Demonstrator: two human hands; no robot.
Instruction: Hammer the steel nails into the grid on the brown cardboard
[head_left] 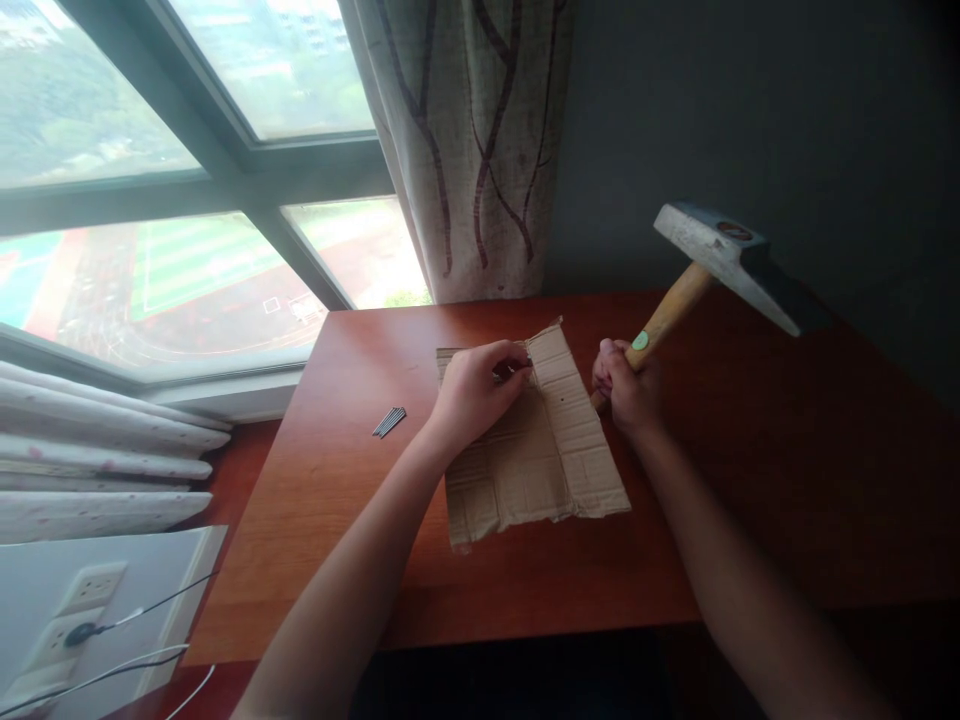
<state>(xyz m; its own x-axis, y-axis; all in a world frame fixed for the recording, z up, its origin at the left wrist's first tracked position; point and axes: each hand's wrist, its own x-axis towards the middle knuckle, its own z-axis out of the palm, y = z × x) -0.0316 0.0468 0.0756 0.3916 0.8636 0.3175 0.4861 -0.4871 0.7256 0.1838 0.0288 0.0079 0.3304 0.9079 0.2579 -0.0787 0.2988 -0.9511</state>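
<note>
While in the right hand [628,388], hammer [684,292] aslant beside the cardboard [525,455].

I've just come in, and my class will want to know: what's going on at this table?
A person's right hand grips a hammer by its wooden handle, with the head raised. The left hand is over a piece of cardboard on the table, thumb and fingertips pinched together; whatever they may hold is too small to make out. A small bunch of what look like nails lies on the table, left of the cardboard.
</note>
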